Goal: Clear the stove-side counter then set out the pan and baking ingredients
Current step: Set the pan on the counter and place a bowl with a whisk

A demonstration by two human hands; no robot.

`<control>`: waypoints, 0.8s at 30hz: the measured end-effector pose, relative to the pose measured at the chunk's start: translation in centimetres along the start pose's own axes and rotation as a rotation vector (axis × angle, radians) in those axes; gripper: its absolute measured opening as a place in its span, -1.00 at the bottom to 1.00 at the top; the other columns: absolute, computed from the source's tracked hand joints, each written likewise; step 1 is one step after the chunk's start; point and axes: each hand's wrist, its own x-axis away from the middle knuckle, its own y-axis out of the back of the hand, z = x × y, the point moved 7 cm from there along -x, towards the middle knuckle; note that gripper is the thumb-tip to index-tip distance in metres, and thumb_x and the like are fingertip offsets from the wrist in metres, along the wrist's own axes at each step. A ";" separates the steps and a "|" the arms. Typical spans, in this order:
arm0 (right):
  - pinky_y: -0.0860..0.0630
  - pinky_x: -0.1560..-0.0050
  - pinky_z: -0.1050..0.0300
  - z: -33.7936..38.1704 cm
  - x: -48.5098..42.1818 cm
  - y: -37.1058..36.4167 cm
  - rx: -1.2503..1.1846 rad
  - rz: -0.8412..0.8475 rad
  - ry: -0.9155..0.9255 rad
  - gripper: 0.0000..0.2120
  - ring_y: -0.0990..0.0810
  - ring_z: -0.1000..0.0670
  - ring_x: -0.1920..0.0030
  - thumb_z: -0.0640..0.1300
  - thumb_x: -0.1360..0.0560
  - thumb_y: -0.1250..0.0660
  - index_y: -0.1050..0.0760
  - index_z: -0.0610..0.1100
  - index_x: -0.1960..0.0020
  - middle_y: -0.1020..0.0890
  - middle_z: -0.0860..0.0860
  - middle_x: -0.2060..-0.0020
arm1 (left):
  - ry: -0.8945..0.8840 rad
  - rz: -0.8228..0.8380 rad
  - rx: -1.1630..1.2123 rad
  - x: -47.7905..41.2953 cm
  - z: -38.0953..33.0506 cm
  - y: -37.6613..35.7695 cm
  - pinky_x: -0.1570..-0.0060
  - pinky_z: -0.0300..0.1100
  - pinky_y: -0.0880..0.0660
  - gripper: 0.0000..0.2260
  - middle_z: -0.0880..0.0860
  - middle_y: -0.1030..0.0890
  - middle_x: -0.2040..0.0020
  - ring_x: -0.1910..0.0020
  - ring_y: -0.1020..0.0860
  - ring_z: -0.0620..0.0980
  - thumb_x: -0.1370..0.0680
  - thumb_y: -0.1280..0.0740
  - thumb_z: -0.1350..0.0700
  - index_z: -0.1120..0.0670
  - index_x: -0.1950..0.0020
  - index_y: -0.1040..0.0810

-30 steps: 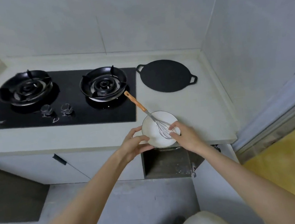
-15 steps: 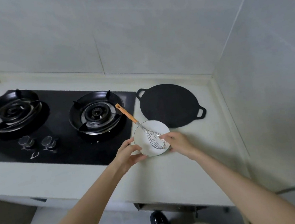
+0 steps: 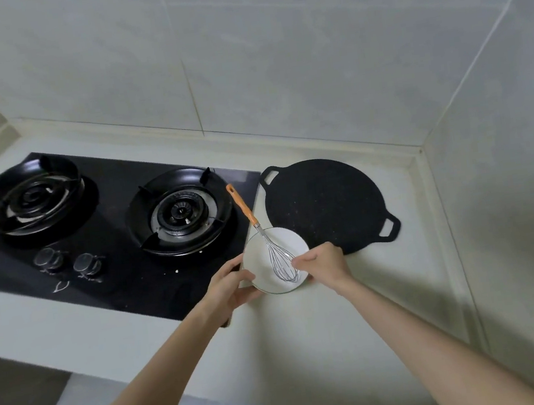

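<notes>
Both hands on the white bowl. My left hand grips its left rim, fingers curled along the outside, thumb on the near edge. My right hand grips the right rim, fingers wrapped behind it, thumb hooked over the lip just beside the wire loops. A whisk lies in the bowl: wire head down inside, orange handle slanting up and left past the far rim, over the edge of the black hob. The bowl sits over the pale counter at the hob's right edge, its far right side overlapping the near rim of the pan. I cannot tell whether the bowl rests on the counter or hangs just above it. The pan is flat, round and black, with two loop handles, and lies on the counter to the right of the hob, near the corner of the tiled wall. On the hob: right burner just left of the whisk handle, left burner further off, two knobs in front of them.
</notes>
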 end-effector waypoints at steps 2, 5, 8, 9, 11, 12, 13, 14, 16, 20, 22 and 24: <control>-0.46 0.23 0.39 0.6 0.0 -0.1 0.040 -0.033 0.024 -0.87 -0.63 0.12 0.12 -0.14 -0.38 -0.47 -0.71 -0.16 0.12 -0.72 0.01 0.13 | 0.008 -0.007 0.007 0.0 0.0 0.2 0.21 -0.03 -0.64 -0.60 0.15 -0.61 -0.07 0.03 -0.60 0.10 -0.42 -0.27 0.45 0.14 -0.18 -0.58; -0.29 0.38 0.50 1.4 0.3 -0.1 0.123 -0.094 0.045 -0.89 -0.53 0.13 0.24 -0.13 -0.33 -0.52 -0.69 -0.07 0.15 -0.65 0.11 0.25 | 0.015 -0.002 0.010 0.1 0.0 0.6 0.27 -0.06 -0.62 -0.58 0.18 -0.60 -0.09 0.02 -0.61 0.14 -0.44 -0.26 0.46 0.15 -0.23 -0.56; -0.34 0.30 0.29 2.0 0.4 -0.2 0.158 -0.118 0.055 -0.85 -0.53 0.05 0.24 -0.15 -0.30 -0.54 -0.63 -0.02 0.17 -0.61 0.09 0.26 | 0.021 0.012 0.002 0.0 0.0 0.7 0.25 -0.07 -0.63 -0.57 0.19 -0.58 -0.17 0.01 -0.61 0.15 -0.47 -0.24 0.45 0.13 -0.28 -0.53; -0.36 0.23 0.25 2.0 0.5 -0.3 0.171 -0.112 0.058 -0.84 -0.55 0.04 0.22 -0.16 -0.30 -0.53 -0.63 -0.01 0.15 -0.64 0.07 0.21 | 0.025 0.016 -0.022 0.1 0.1 0.7 0.22 -0.07 -0.63 -0.57 0.18 -0.58 -0.18 0.02 -0.62 0.15 -0.49 -0.23 0.44 0.11 -0.30 -0.52; -0.40 0.15 0.23 2.1 0.5 -0.5 0.175 -0.087 0.071 -0.85 -0.58 0.02 0.15 -0.14 -0.34 -0.51 -0.65 -0.01 0.10 -0.68 0.04 0.10 | 0.036 0.025 -0.132 0.4 0.0 0.7 0.08 -0.06 -0.61 -0.57 0.11 -0.58 -0.21 0.04 -0.64 0.14 -0.53 -0.23 0.36 0.00 -0.33 -0.50; -0.41 0.13 0.23 2.1 0.4 -0.5 0.171 -0.078 0.075 -0.85 -0.59 0.02 0.12 -0.13 -0.35 -0.49 -0.66 -0.01 0.07 -0.68 0.05 0.08 | 0.041 0.032 -0.190 0.4 -0.1 0.6 0.00 -0.07 -0.58 -0.57 0.08 -0.58 -0.22 0.03 -0.64 0.13 -0.54 -0.23 0.32 -0.05 -0.34 -0.48; -0.42 0.13 0.22 2.1 0.7 -0.5 0.168 -0.074 0.077 -0.83 -0.59 0.02 0.11 -0.12 -0.36 -0.48 -0.66 0.00 0.05 -0.68 0.06 0.08 | 0.041 0.041 -0.234 0.8 -0.3 0.7 -0.07 -0.06 -0.55 -0.57 0.06 -0.57 -0.24 0.01 -0.63 0.12 -0.55 -0.23 0.29 -0.08 -0.35 -0.46; -0.42 0.13 0.22 2.1 0.8 -0.4 0.162 -0.072 0.075 -0.82 -0.57 0.03 0.14 -0.11 -0.37 -0.47 -0.66 0.00 0.02 -0.66 0.08 0.12 | 0.035 0.046 -0.270 1.0 -0.6 0.7 -0.11 -0.05 -0.53 -0.57 0.06 -0.55 -0.25 -0.02 -0.61 0.10 -0.56 -0.22 0.26 -0.10 -0.37 -0.43; -0.40 0.15 0.22 2.1 1.3 -0.1 0.151 -0.070 0.069 -0.79 -0.52 0.04 0.18 -0.11 -0.41 -0.43 -0.65 0.01 -0.04 -0.55 0.16 0.29 | 0.027 0.037 -0.325 1.5 -1.1 0.9 -0.15 -0.04 -0.50 -0.55 0.08 -0.52 -0.30 -0.11 -0.56 0.10 -0.58 -0.22 0.22 -0.09 -0.44 -0.36; -0.39 0.11 0.22 2.3 2.4 0.4 0.083 -0.084 0.064 -0.73 -0.52 0.01 0.11 -0.16 -0.46 -0.35 -0.62 -0.03 -0.15 -0.55 0.09 0.25 | -0.007 0.012 -0.357 2.7 -2.0 1.8 -0.19 -0.01 -0.47 -0.55 0.09 -0.50 -0.29 -0.25 -0.48 0.16 -0.59 -0.24 0.20 -0.02 -0.47 -0.30; -0.42 -0.01 0.21 2.5 3.5 1.0 0.030 -0.115 0.044 -0.68 -0.56 -0.02 -0.07 -0.20 -0.48 -0.31 -0.58 -0.05 -0.22 -0.64 0.02 0.04 | -0.032 0.024 -0.347 3.8 -2.4 2.2 -0.20 -0.01 -0.46 -0.57 0.08 -0.50 -0.28 -0.25 -0.48 0.15 -0.60 -0.23 0.21 0.01 -0.47 -0.31; -0.43 -0.20 0.16 2.6 4.9 1.2 0.001 -0.140 0.041 -0.64 -0.53 -0.02 -0.23 -0.22 -0.49 -0.29 -0.52 -0.08 -0.28 -0.61 0.00 -0.17 | -0.064 0.036 -0.342 5.1 -2.8 2.6 -0.16 -0.04 -0.46 -0.60 0.08 -0.49 -0.30 -0.20 -0.50 0.13 -0.61 -0.21 0.23 0.04 -0.44 -0.34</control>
